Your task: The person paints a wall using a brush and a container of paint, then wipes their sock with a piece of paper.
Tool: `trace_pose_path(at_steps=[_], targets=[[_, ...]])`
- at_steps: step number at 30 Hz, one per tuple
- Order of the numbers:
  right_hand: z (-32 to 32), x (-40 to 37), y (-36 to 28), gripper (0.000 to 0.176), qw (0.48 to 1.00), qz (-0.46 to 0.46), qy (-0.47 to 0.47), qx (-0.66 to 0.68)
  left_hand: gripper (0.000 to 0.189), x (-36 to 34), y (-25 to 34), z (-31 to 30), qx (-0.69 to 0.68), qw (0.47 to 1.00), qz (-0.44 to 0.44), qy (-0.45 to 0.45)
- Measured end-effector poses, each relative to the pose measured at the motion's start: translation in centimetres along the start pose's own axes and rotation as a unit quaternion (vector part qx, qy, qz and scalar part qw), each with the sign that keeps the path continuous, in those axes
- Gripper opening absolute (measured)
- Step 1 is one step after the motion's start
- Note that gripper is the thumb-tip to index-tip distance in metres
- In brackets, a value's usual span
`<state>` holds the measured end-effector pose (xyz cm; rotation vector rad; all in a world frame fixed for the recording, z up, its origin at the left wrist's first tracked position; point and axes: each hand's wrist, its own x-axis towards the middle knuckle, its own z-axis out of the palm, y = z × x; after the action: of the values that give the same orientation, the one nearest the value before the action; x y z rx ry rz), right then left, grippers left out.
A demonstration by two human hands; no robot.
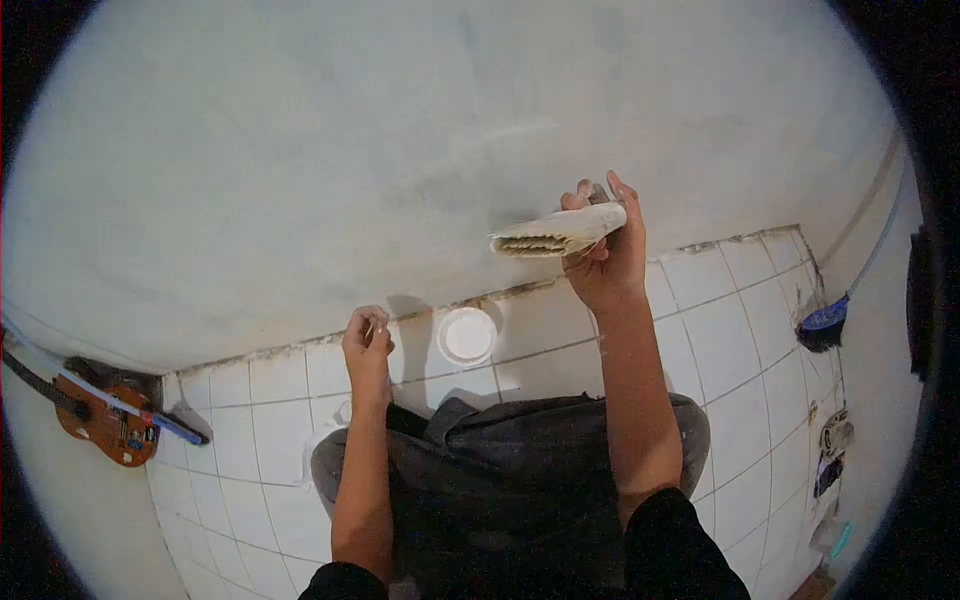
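Note:
My right hand (612, 245) is raised in front of the wall, its fingers closed around one end of a wide, flat paintbrush (550, 228). The brush looks crusted with white, and its rough, brownish bristle side points down and left. Below it, a round white tub (467, 336) with white inside rests on the tiles at the foot of the wall. Left of the tub is my left hand (368, 332), fingers curled in, with whitish marks on them and no object showing. The pale wall (330, 150) bears grey, smudgy patches.
White floor tiles (280, 430) meet the wall along a dirty, cracked edge. A small guitar (110, 425) and a blue-headed broom (180, 428) lean at the left. Another blue broom (825, 322) stands at the right wall, with small items on the floor below it.

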<state>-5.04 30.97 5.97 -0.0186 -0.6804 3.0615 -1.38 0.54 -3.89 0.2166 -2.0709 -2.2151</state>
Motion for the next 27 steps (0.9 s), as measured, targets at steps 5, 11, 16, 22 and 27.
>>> trace_pose_path(at_steps=[5, 11, 16, 22, 27], targets=[[0.0, -1.4, -4.6, 0.025, 0.992, -0.074, -0.076, 0.074, 0.014, 0.2, -0.4, 0.1, 0.009, 1.0, -0.004, 0.016], [0.4, -4.8, -10.9, 0.021, 0.933, -0.291, -0.051, 0.206, 0.004, 0.1, -0.1, 0.3, -0.003, 1.0, -0.003, 0.004], [-0.5, -6.3, -13.1, 0.027, 0.897, -0.388, -0.082, 0.195, 0.009, 0.3, -0.9, -0.2, 0.008, 1.0, 0.019, -0.001], [2.3, -5.3, -9.4, 0.033, 0.836, -0.517, 0.003, -0.185, 0.014, 0.4, -1.3, -0.5, 0.022, 1.0, 0.019, 0.001], [2.2, -3.8, -7.6, 0.031, 0.682, -0.583, 0.042, -0.44, 0.013, 0.3, -1.2, 0.0, 0.049, 0.998, 0.025, 0.004]])
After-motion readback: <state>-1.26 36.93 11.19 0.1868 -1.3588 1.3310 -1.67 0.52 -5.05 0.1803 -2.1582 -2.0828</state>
